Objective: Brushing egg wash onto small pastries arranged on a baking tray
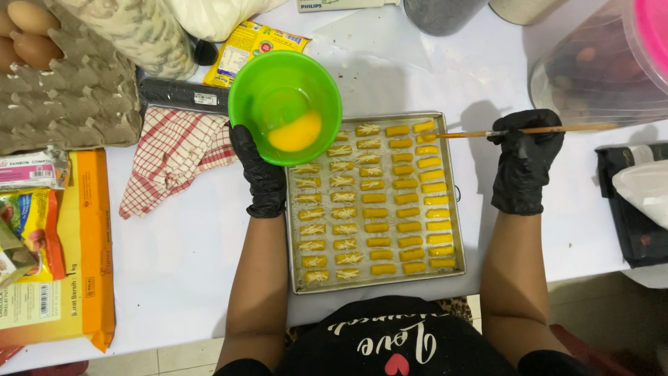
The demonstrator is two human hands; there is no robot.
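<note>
Above the metal tray (454, 209), left hand (261, 174) holds green bowl (285, 97).

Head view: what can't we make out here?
- Left hand fingers: hidden behind the green bowl, grip unclear.
- Brush tip: too small to tell whether it touches a pastry on the tray.
- Egg carton: cut off by the top-left edge.
- Clear tub: cut off by the top-right edge, contents blurred.
- Black tray: cut off by the right edge.
</note>
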